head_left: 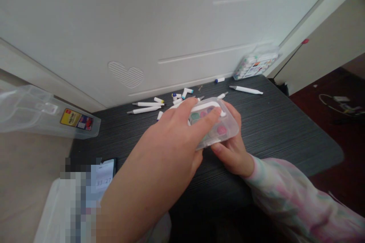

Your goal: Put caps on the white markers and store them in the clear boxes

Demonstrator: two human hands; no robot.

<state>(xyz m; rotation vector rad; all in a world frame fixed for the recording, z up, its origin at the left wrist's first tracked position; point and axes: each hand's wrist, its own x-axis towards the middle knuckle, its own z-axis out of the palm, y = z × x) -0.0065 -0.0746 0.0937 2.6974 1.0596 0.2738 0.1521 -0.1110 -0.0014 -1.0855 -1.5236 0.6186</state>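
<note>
Over the middle of the dark table, both hands grip a small translucent plastic case (230,124), tilted, with round pink, green and purple spots showing through it. My left hand (173,136) lies across its left part, thumb along the top. From the right and below, my right hand (232,152) holds the case, its thumb under the near edge and its fingers partly hidden behind. Just beyond lie uncapped white markers (146,109) and several loose white caps (186,92) with coloured ends; some are covered by my left hand.
A clear plastic bin (94,125) with a label stands at the left. Near it lies a phone (107,174) with a lit screen. Against the white panel (142,26) at the back right leans a case of markers (256,64). Another white marker (246,90) lies before it on the table (299,133).
</note>
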